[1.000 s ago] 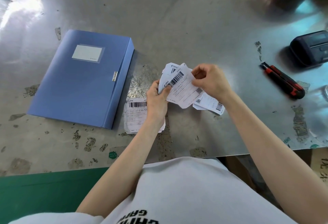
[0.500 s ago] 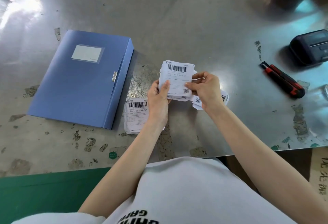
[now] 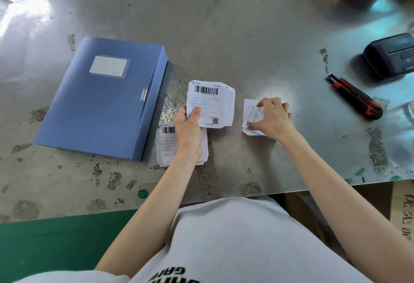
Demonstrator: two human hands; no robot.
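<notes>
A closed blue file box point(image 3: 100, 103) lies flat on the worn metal table point(image 3: 224, 24), while a red-and-black utility knife point(image 3: 356, 101) rests near a small black printer point(image 3: 389, 56) at the right.

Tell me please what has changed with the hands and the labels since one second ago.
The right hand left the label stack and carried loose slips rightward down onto the table. The left hand still holds the stack. Blue folder, knife and lying pile stayed.
</notes>
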